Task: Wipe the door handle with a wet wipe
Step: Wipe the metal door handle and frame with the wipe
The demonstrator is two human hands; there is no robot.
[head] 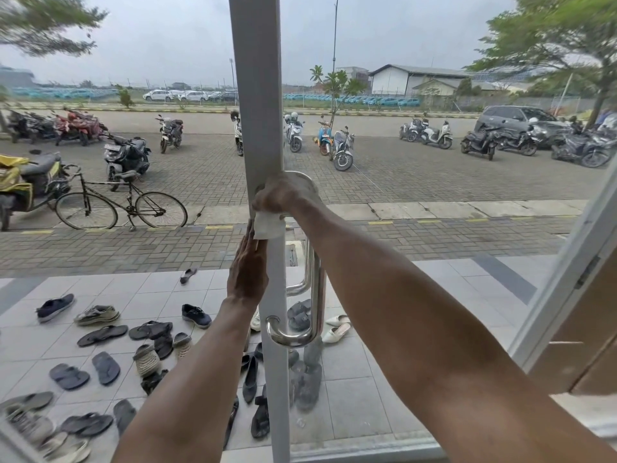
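Two bare forearms reach toward the white door frame (263,128). On it, the right hand (283,193) is closed around a white wet wipe (268,225) at the top of the steel door handle (312,295). Below the wipe, the left hand (248,272) lies flat and open against the frame. Shoes (100,342) lie beyond the frame.

Flat overcast daylight through the glass, no hard shadows. Trees (50,21) left of the door frame (257,95) smear with blur; frame edges bow. Handle (314,295) shows soft glare.
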